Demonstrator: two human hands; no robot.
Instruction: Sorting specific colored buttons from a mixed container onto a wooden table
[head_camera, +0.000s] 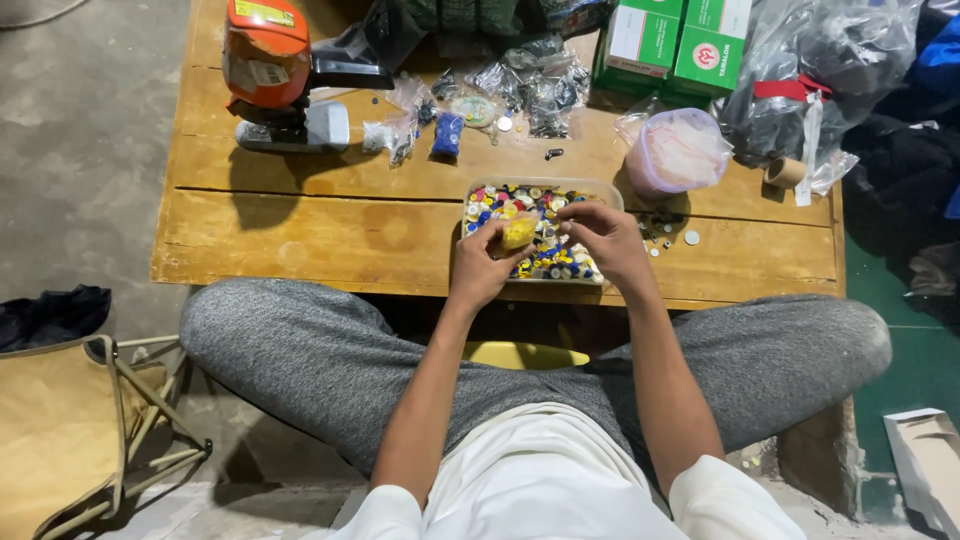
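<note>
Here the left hand (480, 262) is closed around a small bag (518, 233) of yellow buttons. The right hand (600, 235) pinches something tiny above the tray (612, 195) of buttons. The bag looks soft and light, so it is best held by its sides.

Over a tray of mixed buttons (545, 200) on the wooden bench (330, 230) — left hand (483, 265) gripping a small yellow bag (518, 232), right hand (605, 235) pinching above.

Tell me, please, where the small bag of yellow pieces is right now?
In the head view, the small bag of yellow pieces is in the left hand, over the left part of the clear tray of mixed buttons, with the right hand beside it.
</note>
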